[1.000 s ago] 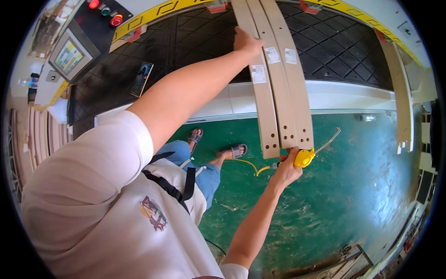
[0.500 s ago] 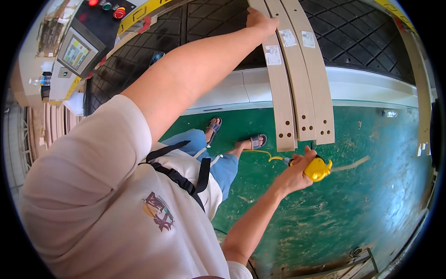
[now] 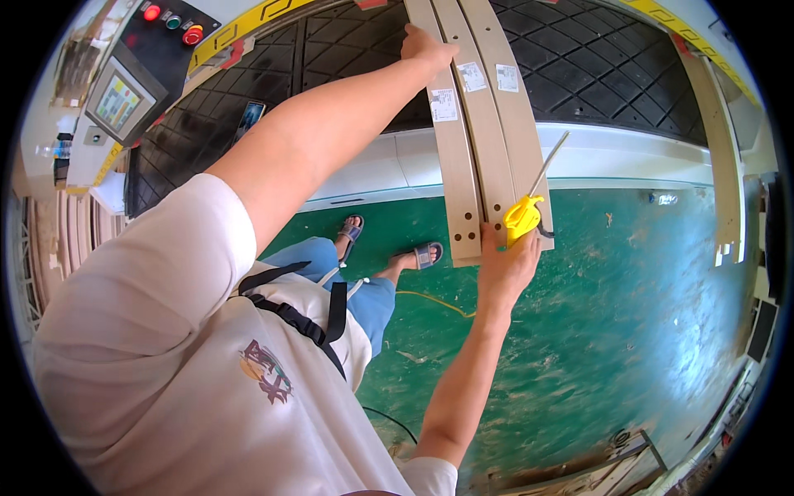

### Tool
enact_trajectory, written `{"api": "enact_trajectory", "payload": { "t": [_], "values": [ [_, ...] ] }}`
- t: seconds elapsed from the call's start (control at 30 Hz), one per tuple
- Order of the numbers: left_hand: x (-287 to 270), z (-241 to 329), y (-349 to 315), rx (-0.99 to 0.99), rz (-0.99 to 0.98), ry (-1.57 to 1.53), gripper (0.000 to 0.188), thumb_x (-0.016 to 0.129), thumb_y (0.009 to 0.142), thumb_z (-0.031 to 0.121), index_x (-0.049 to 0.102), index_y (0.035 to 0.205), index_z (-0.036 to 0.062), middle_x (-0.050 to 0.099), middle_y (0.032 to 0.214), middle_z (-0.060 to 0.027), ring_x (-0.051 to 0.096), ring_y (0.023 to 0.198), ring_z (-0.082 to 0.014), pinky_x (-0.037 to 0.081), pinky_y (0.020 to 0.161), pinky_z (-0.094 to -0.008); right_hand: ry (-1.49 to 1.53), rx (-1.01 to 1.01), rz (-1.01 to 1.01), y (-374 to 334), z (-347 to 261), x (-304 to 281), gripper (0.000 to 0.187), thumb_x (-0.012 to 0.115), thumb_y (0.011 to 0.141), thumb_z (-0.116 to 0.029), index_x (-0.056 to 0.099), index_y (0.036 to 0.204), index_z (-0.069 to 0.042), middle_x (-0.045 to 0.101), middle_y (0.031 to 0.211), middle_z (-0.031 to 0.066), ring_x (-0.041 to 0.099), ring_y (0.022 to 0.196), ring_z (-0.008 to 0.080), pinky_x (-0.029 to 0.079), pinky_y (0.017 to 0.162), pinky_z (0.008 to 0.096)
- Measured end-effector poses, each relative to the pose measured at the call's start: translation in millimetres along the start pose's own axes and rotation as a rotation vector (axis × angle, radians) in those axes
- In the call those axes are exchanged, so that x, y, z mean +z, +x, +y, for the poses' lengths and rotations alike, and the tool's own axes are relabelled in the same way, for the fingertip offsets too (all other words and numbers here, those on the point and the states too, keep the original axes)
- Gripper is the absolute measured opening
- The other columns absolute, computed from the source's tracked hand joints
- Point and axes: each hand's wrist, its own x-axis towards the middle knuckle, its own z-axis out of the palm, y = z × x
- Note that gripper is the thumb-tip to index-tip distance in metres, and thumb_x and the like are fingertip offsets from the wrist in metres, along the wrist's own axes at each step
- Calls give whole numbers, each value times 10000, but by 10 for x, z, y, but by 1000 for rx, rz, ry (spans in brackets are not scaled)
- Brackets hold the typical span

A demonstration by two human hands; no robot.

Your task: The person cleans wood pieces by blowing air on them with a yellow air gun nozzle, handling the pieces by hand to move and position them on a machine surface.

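Three pale wooden boards [image 3: 494, 124] lie side by side across the dark platform, their near ends jutting out over the green floor. Each bears a white label, and drilled holes show near the close ends. My left hand [image 3: 426, 51] grips the leftmost board by its left side, thumb over the top face. A yellow air blow gun [image 3: 521, 217] with a thin metal nozzle is in my right hand [image 3: 506, 263], over the near ends of the middle and right boards. Its nozzle points away and slightly right. My right hand covers part of those ends.
At the left stands a control panel [image 3: 120, 101] with a screen and buttons. A phone [image 3: 251, 117] rests on the dark ridged platform [image 3: 356, 45]. Another board [image 3: 718, 124] juts out at the far right. A yellow hose [image 3: 438, 302] trails above the green floor.
My right hand has moved from beyond the board ends up over them, and the blow gun's nozzle has swung from rightward to pointing away. My left hand keeps its hold.
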Motion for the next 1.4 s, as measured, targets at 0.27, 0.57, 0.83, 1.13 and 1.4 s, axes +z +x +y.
{"api": "enact_trajectory", "payload": {
  "t": [0.27,0.57,0.83,1.13,1.4],
  "values": [
    [79,-83,-46,168,190,77,877,793,801,312,322,1483,25,476,1460,-224,528,1338,-392,484,1069,-493,-27,84,-49,-273,36,-316,500,836,815,-135,635,1248,13,689,1126,179,662,1051,381,549,860,453],
    [-445,-292,-1526,89,-437,-455,432,747,887,384,630,1035,-5,727,907,-160,721,835,-301,571,738,-433,38,360,82,-1842,-341,-1506,680,799,832,8,531,1457,42,627,1381,196,641,1218,307,548,994,391],
    [-1038,-749,-2346,-111,-970,-756,425,791,869,138,564,1191,-23,693,1035,-163,724,750,-244,601,554,-381,-282,461,92,-3623,-1283,-1099,574,855,863,-154,598,1344,23,702,1196,179,712,1047,296,599,895,383],
    [-3394,-2943,-2236,-432,-1566,-751,320,737,973,235,683,1219,37,739,1199,-91,742,1035,-219,626,863,-356,-575,524,458,-5134,-2025,-824,428,771,928,-211,601,1287,-50,676,1219,141,688,1033,282,567,861,397],
    [-5771,-5142,-447,-571,-808,-1121,347,663,1030,289,630,1286,57,690,1275,-109,714,1136,-249,625,907,-341,-188,521,256,-4810,-2391,132,405,669,1004,-124,590,1360,53,636,1348,169,688,1034,254,579,876,389]
  ]
}}
